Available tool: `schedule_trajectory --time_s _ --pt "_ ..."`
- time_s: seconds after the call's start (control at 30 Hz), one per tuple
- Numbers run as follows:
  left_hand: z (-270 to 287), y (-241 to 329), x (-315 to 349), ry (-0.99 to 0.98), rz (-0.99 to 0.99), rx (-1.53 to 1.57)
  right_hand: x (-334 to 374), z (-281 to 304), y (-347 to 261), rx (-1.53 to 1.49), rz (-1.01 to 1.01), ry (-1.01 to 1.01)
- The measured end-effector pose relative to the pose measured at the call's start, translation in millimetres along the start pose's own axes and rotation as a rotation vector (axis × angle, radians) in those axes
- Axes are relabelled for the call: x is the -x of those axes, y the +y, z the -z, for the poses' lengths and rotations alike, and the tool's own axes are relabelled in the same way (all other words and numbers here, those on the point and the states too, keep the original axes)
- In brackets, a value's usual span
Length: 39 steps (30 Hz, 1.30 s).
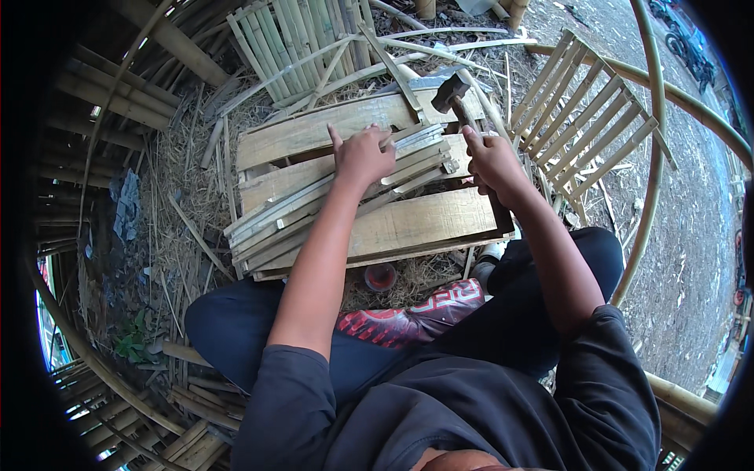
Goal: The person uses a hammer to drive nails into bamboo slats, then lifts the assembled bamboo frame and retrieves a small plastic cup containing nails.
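Note:
My right hand (496,163) grips a hammer (449,95) by its handle, with the dark metal head raised above the far right of a low plank bench (428,224). The handle's lower end shows below my fist. Over the bamboo slats (294,206) is my left hand (366,159), its fingers curled and one stretched out to the left. What those fingers pinch, if anything, is hidden. The slats lie side by side in a slanting stack across the bench, from the near left to the middle right.
Past the bench on the left leans a bamboo slat panel (302,51); another slatted frame (585,118) stands at the right. Loose bamboo strips and shavings (196,169) litter the ground. A small round tub (380,276) sits by my legs. A curved bamboo pole (657,157) runs along the right.

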<state>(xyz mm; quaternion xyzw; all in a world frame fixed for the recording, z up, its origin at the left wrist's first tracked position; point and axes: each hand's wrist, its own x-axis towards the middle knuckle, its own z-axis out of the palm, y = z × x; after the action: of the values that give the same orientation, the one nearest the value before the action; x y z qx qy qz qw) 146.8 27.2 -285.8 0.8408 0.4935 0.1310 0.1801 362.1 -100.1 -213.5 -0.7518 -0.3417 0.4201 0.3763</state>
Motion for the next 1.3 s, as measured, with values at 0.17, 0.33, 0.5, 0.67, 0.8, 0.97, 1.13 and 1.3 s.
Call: schedule_trajectory --time_s 0.17,0.33,0.5,0.67,0.8,0.97,1.13,1.3 --pt "-6.0 2.6 -45.1 0.242 -0.337 0.307 -4.9 11.2 -0.1 -0.053 -0.056 -0.006" --pt "-27.8 8.5 -59.9 0.085 -0.299 0.54 1.2 27.6 -4.1 -0.079 -0.093 0.001" --pt "-39.9 0.8 -63.7 0.187 -0.402 0.518 -0.4 27.0 1.8 0.126 -0.036 0.0" --pt "-40.2 -1.0 -65.1 0.199 -0.44 0.517 3.3 2.6 -1.3 0.448 0.266 0.105" --pt "-40.0 4.7 -63.6 0.132 -0.354 0.607 -9.3 -6.9 15.2 0.513 0.338 0.118" --pt "-41.0 1.6 -64.3 0.128 -0.329 0.655 -7.4 -12.9 16.7 0.536 0.354 0.127" --pt "-44.1 -2.6 -64.9 0.168 -0.38 0.641 14.1 -12.5 -7.8 0.504 0.44 0.186" --pt "-46.2 14.7 -65.4 0.108 -0.319 0.644 -6.4 -12.6 31.3 0.588 0.367 0.209"
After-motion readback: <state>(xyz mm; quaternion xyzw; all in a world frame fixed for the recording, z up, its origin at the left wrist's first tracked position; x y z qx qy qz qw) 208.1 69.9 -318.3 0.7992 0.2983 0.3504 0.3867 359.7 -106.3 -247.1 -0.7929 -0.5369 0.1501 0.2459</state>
